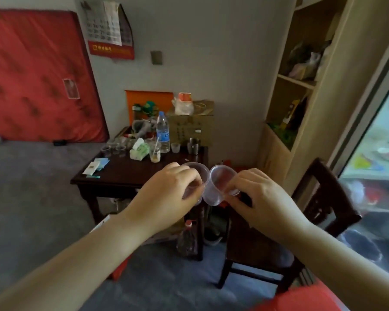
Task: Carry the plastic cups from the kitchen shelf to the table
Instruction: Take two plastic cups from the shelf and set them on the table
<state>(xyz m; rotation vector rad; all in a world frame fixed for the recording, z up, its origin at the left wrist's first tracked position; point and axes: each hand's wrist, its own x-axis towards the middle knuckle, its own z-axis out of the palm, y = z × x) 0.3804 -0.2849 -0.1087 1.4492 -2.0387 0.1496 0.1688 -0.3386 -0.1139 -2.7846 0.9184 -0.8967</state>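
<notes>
I hold two clear plastic cups side by side in front of me, their rims touching. My left hand [166, 196] grips the left cup [200, 172] by its rim. My right hand [261, 198] pinches the right cup [220, 185], which tilts with its mouth toward me. Both cups hang in the air over the near right corner of the dark wooden table [121, 176]. Several more clear cups [114, 149] stand at the table's far left, and one [175, 147] stands near the back.
The table carries a water bottle [162, 131], a tissue pack [139, 150], a metal mug [193, 144], a cardboard box [190, 129] and paper cards [96, 166]. A dark wooden chair [319, 209] stands to its right. A bottle [187, 239] sits on the floor below. Shelves [301, 81] rise at right.
</notes>
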